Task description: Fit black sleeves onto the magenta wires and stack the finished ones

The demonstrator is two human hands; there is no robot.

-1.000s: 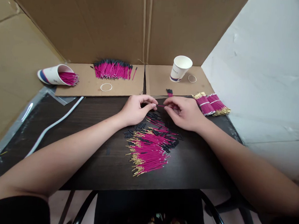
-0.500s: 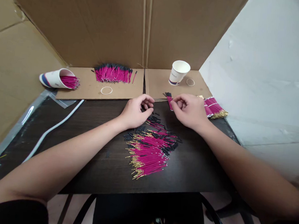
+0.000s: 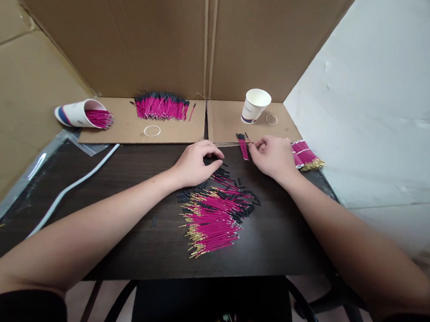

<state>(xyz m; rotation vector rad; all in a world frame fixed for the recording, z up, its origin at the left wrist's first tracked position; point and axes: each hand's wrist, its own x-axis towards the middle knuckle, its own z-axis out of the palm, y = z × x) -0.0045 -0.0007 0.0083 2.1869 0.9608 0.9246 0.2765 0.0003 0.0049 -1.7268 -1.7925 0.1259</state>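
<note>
My right hand (image 3: 272, 155) pinches a thin pink wire with a black tip (image 3: 247, 138) between thumb and fingers. Just left of those fingertips lies a small row of black-tipped pink wires (image 3: 242, 147). My left hand (image 3: 196, 163) hovers over loose short black sleeves (image 3: 221, 171), its fingers curled and a small gap showing before the thumb. Nothing can be seen in it. Below both hands spreads a pile of pink wires with gold ends (image 3: 212, 222), with more black sleeves scattered over its upper part.
A tipped paper cup (image 3: 73, 114) holds pink wires at left. Black-tipped wires (image 3: 162, 106) lie heaped on the cardboard (image 3: 119, 133). An upright cup (image 3: 254, 107) and rubber bands (image 3: 271, 119) are at the back. Banded gold-ended bundles (image 3: 308, 157) sit right. A pale cable (image 3: 73, 185) crosses the left.
My right hand has shifted slightly away from the small row, and a black-tipped wire now shows at its fingertips. My left fingers have come down closer to the thumb over the sleeves.
</note>
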